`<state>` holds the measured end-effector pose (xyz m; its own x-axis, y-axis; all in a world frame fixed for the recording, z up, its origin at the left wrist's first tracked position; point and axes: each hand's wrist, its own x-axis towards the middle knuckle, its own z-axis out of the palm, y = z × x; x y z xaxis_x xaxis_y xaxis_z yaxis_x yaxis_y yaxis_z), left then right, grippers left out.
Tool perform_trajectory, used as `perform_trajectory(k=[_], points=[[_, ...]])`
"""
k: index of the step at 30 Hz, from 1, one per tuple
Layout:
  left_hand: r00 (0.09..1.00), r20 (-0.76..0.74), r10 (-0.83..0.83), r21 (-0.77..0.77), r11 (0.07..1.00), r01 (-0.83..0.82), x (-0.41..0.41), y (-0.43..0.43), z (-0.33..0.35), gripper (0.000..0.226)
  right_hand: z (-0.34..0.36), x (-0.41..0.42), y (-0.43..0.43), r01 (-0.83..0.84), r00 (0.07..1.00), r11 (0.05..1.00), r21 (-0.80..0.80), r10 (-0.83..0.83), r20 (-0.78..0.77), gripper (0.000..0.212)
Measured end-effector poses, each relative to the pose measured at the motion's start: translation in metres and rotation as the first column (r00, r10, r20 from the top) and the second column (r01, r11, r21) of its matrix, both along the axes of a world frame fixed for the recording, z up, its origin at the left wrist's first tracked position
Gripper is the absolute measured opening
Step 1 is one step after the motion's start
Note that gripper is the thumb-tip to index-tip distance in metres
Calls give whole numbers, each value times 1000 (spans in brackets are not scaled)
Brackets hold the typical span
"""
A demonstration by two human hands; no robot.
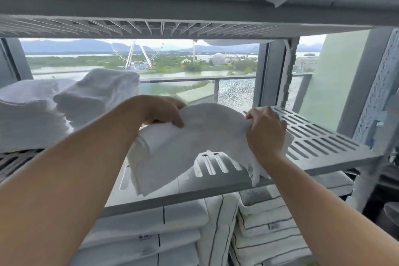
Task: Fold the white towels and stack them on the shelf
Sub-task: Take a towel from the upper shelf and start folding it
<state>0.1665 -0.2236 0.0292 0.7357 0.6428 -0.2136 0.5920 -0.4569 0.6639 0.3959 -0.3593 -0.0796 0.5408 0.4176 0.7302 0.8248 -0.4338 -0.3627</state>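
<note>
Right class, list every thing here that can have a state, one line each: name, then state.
white towel, loosely folded, held over the middle shelf
left grip, pinching the towel's left edge
right grip, clutching the towel's right edge
towel piles, folded, stacked at the shelf's left
middle shelf, slatted, loaded at left
striped towels, folded, stacked below

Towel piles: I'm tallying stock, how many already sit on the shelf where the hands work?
2. The far-left pile sits at the picture's edge; the second pile stands beside it, nearer the held towel. More may hide behind them.
</note>
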Motion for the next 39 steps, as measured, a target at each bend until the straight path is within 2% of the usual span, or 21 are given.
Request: perform_trajectory(k=[7, 9, 12, 13, 15, 17, 19, 21, 22, 23, 24, 25, 27, 29, 30, 32, 34, 35, 37, 39], points=[[962, -270, -27, 46, 998, 41, 61, 49, -1, 40, 9, 68, 26, 50, 986, 989, -141, -26, 167, 27], [966, -259, -20, 149, 987, 60, 80, 63, 9, 38, 18, 83, 40, 65, 977, 990, -126, -37, 211, 30], [967, -251, 37, 397, 915, 68, 108, 79, 22, 37, 32, 105, 64, 50, 982, 997, -61, -38, 185, 30], [960, -279, 37, 404, 911, 83, 115, 85, 24, 39, 34, 113, 74, 45, 984, 998, -50, -36, 172, 28], [934, -354, 33, 280, 957, 72, 125, 100, 23, 43, 35, 127, 90, 52, 983, 998, -39, -44, 178, 26], [935, -346, 81, 116, 992, -43, 130, 115, 19, 38, 34, 140, 103, 59, 979, 998, -14, -56, 195, 26], [934, -316, 166, 87, 985, -146, 136, 124, 11, 34, 31, 151, 114, 56, 980, 998, -13, -52, 191, 28], [949, -269, 164, 241, 966, -99, 146, 136, -4, 44, 23, 156, 123, 37, 986, 998, -52, -29, 162, 33], [953, -259, 159, 382, 923, -50, 150, 141, -14, 47, 18, 157, 127, 30, 989, 996, -87, -17, 148, 34], [957, -242, 162, 544, 839, -4, 152, 144, -26, 48, 10, 157, 132, 18, 990, 991, -131, 1, 143, 32], [960, -225, 165, 643, 766, 19, 153, 146, -38, 48, 2, 156, 135, -10, 989, 985, -170, 35, 143, 30], [965, -214, 151, 659, 752, 29, 154, 149, -51, 46, -5, 154, 139, -67, 985, 978, -200, 97, 145, 27], [962, -263, 72, 555, 827, 90, 156, 148, -72, 32, -19, 150, 144, -248, 950, 938, -242, 284, 127, 16], [937, -348, -1, 421, 894, 157, 159, 143, -86, 27, -30, 144, 147, -424, 893, 851, -309, 450, 14, 13], [919, -394, -17, 377, 909, 178, 161, 138, -89, 34, -35, 141, 146, -490, 862, 798, -349, 504, -57, 17], [874, -486, -22, 333, 920, 208, 165, 128, -93, 64, -41, 138, 144, -576, 805, 698, -426, 573, -151, 31], [829, -560, 18, 296, 938, 179, 166, 120, -95, 94, -41, 139, 138, -622, 761, 600, -503, 616, -205, 51], [812, -583, 37, 290, 943, 165, 166, 117, -97, 100, -40, 140, 136, -628, 744, 553, -548, 632, -215, 64], [819, -566, 91, 325, 938, 121, 165, 109, -100, 94, -40, 147, 130, -624, 721, 487, -611, 661, -208, 73], [874, -467, 131, 363, 930, 55, 162, 101, -102, 74, -41, 152, 125, -638, 703, 493, -591, 687, -185, 54]])
